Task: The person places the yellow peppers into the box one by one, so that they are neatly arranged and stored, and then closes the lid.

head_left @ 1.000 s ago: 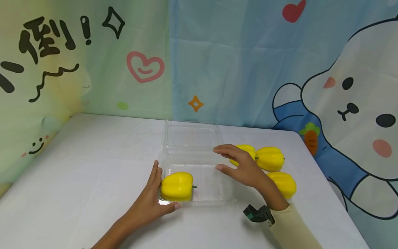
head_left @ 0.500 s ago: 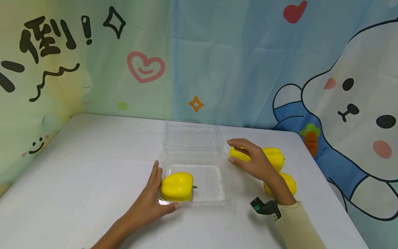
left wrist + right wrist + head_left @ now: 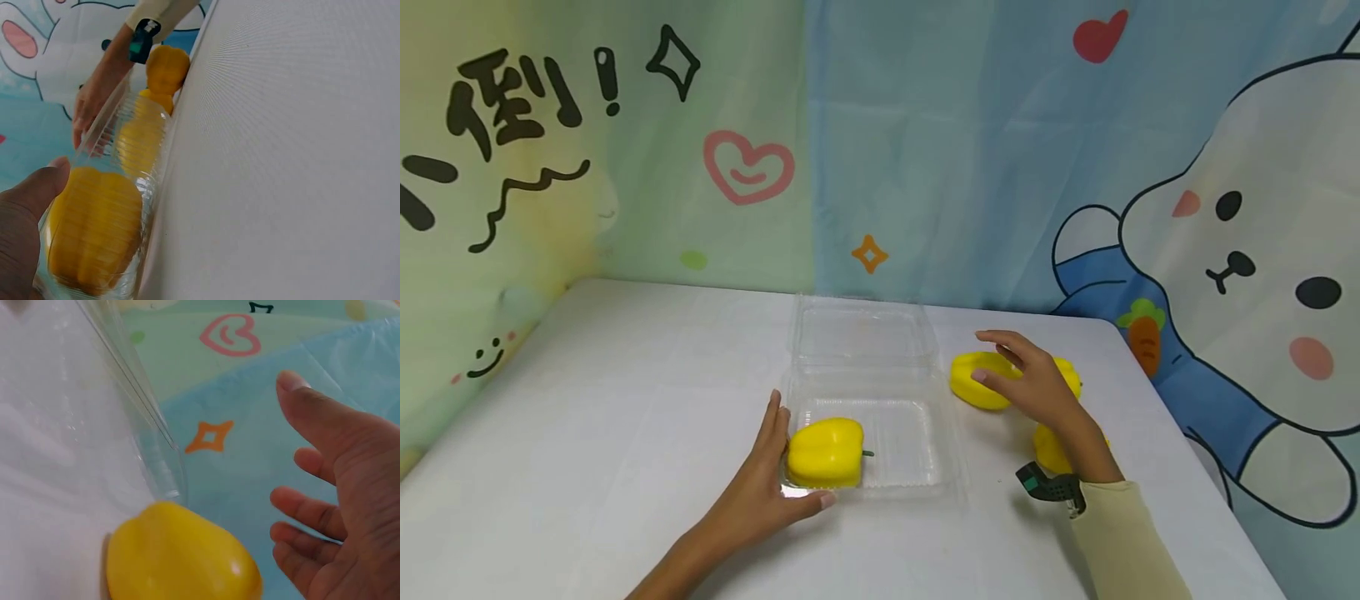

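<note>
A clear plastic clamshell container [image 3: 906,442] lies with its lid folded back. One yellow bell pepper [image 3: 825,452] sits in its front left part, green stem to the right. My left hand [image 3: 760,483] rests at the container's front left corner, fingers straight along the left side, thumb along the front. In the left wrist view the thumb [image 3: 47,184] is right at the clear wall. Right of the container, my right hand [image 3: 1037,379] hovers over the yellow peppers, fingers apart and holding nothing. The nearest pepper [image 3: 181,556] shows below its fingers in the right wrist view.
Besides the left pepper [image 3: 977,383] of the group, a second pepper [image 3: 1069,375] and a third pepper [image 3: 1049,450] are partly hidden behind the right hand and wrist. The clear lid [image 3: 865,333] reaches toward the table's back edge. A printed cloth [image 3: 925,150] hangs behind.
My right hand has moved right, from above the container's right edge to over the peppers. The left hand and the pepper in the container stay as they were.
</note>
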`<control>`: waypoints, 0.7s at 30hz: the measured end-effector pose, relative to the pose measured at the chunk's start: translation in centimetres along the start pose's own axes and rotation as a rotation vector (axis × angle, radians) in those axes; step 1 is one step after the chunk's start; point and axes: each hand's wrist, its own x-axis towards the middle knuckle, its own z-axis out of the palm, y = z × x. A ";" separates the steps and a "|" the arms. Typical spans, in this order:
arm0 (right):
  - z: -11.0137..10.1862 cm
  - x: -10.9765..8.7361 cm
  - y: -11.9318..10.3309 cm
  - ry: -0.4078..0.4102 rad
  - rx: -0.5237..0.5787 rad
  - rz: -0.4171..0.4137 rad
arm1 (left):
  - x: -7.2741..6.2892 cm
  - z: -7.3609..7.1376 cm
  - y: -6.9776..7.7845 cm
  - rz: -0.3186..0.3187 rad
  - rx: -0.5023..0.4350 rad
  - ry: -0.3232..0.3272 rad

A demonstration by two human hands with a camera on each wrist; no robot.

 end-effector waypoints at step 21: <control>-0.9 0.0 2.6 -0.130 -0.069 0.159 | 0.0 0.1 -0.1 -0.011 0.001 0.001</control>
